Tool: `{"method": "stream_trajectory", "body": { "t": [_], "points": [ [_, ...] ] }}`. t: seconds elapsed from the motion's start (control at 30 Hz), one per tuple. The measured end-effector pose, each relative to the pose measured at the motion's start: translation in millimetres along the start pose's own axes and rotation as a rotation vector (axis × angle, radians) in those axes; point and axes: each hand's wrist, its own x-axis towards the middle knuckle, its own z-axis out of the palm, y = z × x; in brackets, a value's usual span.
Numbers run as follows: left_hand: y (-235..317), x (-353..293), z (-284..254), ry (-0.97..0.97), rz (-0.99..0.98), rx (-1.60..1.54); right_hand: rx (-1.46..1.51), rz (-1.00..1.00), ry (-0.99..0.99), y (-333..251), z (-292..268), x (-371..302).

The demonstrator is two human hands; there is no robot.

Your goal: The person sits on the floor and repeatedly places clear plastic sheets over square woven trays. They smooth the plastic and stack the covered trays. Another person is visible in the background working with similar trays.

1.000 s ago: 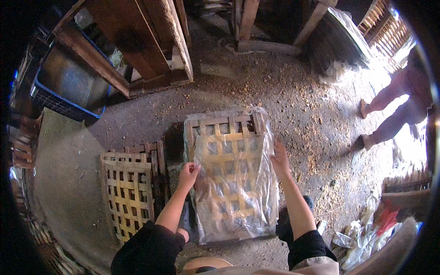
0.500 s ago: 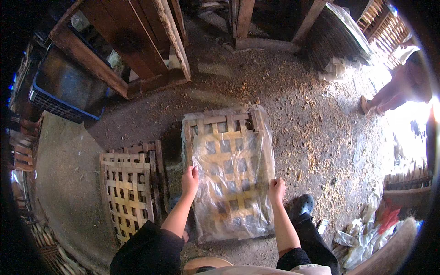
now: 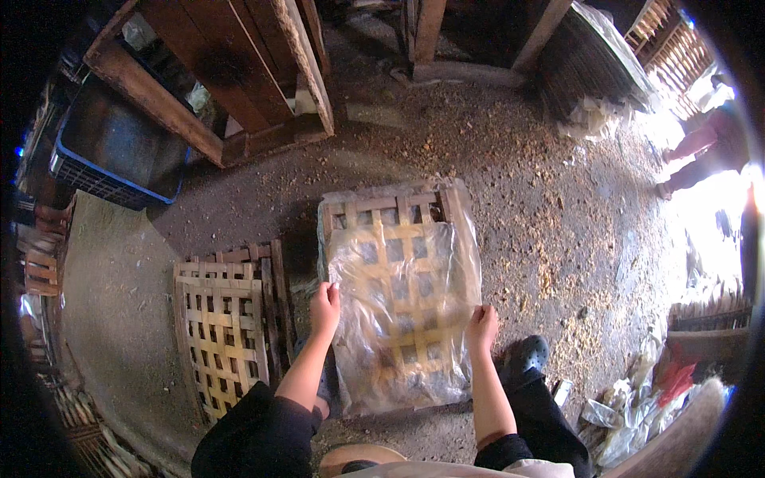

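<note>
A woven wooden lattice tray [image 3: 394, 217] lies on the floor in front of me, covered for the most part by a clear, wrinkled plastic sheet [image 3: 398, 319]. My left hand [image 3: 323, 311] is closed on the sheet's left edge. At the opposite edge, my right hand [image 3: 481, 328] grips the sheet with curled fingers. The slats show through the film, and the tray's far end is seen through a smoother layer of plastic. Left of it rest more lattice trays [image 3: 221, 338], overlapping each other.
A blue-rimmed dark crate [image 3: 119, 147] and a wooden frame [image 3: 223, 72] stand at the far left. Crumbs litter the floor [image 3: 542, 215]. A stack of sheets [image 3: 594, 68] is at the far right, near another person [image 3: 705, 147]. Crumpled plastic [image 3: 621, 422] lies at lower right.
Both hands have shifted slightly away from me, and the sheet's folds have changed. The other person at the right has moved and now bends lower.
</note>
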Motion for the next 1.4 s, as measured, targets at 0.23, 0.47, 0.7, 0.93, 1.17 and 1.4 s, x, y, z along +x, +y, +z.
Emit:
{"method": "stream_trajectory", "body": {
  "t": [0.23,0.47,0.7,0.93,1.17,1.4],
  "points": [
    [6,15,-5,0.096,0.004,-0.032,-0.040,-0.015,-0.097,-18,11,24],
    [-5,26,-1,0.142,-0.120,-0.171,-0.082,0.003,-0.161,-43,35,54],
    [-15,13,-8,0.068,0.135,-0.104,-0.065,0.012,-0.167,-56,32,49],
    [-3,11,-52,-0.050,0.331,0.276,-0.102,-0.259,-0.019,-21,-7,-27],
    [-4,79,-221,-0.258,0.124,0.575,-0.128,-0.456,-0.135,-20,-26,-113],
    [-176,-19,-306,0.209,-0.052,0.320,-0.184,-0.376,-0.348,-39,-64,-170]
  ]
}}
